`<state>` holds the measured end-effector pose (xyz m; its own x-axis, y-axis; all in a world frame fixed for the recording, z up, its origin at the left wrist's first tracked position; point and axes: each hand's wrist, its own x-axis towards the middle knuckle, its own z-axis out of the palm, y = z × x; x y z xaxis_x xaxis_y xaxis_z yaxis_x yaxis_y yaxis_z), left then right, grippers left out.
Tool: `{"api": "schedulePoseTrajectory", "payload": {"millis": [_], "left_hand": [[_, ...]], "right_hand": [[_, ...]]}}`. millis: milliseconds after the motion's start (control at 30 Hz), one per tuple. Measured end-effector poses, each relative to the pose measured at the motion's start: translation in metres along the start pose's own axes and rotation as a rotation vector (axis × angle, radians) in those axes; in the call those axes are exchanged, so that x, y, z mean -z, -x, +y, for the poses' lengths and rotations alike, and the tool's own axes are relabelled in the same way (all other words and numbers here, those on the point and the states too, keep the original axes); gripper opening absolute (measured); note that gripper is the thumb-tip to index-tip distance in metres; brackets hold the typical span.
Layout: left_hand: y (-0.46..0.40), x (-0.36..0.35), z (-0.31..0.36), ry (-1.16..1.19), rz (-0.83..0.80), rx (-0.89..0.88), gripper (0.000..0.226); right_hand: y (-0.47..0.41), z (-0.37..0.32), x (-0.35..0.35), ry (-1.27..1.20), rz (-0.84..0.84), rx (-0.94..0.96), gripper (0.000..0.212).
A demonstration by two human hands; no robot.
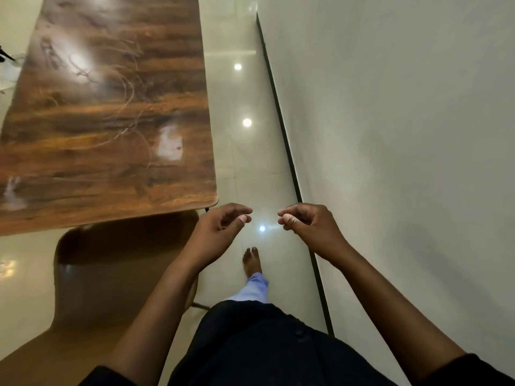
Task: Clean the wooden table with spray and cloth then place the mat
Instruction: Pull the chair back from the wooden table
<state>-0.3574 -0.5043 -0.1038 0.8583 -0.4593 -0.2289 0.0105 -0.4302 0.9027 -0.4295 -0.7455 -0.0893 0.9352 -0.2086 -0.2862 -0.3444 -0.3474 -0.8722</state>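
The wooden table fills the upper left, its dark glossy top bare and streaked with pale scratch-like marks and light glare. My left hand hovers just past the table's near right corner, over the floor, fingers loosely curled and holding nothing. My right hand is level with it, a short gap to the right, also loosely curled and empty. No spray bottle, cloth or mat shows in this view.
A brown moulded chair stands tucked at the table's near edge, left of my body. Glossy cream floor tiles form a narrow passage between table and a pale wall with a dark skirting. My bare foot steps forward.
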Motion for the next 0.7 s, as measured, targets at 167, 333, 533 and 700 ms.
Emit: {"api": "schedulePoseTrajectory", "payload": {"millis": [167, 333, 533, 700], "left_hand": [[-0.085, 0.016, 0.016, -0.008, -0.022, -0.008, 0.023], [-0.168, 0.038, 0.025, 0.048, -0.039, -0.003, 0.023], [-0.252, 0.063, 0.042, 0.061, 0.009, 0.048, 0.023], [-0.331, 0.077, 0.052, 0.052, 0.067, 0.054, 0.023]], "right_hand": [[-0.082, -0.022, 0.027, 0.019, 0.014, -0.007, 0.013], [-0.170, -0.041, 0.051, -0.003, 0.025, -0.024, 0.013], [-0.267, -0.060, 0.066, -0.048, 0.010, -0.009, 0.011], [-0.362, -0.070, 0.076, -0.036, -0.007, 0.016, 0.010]]}}
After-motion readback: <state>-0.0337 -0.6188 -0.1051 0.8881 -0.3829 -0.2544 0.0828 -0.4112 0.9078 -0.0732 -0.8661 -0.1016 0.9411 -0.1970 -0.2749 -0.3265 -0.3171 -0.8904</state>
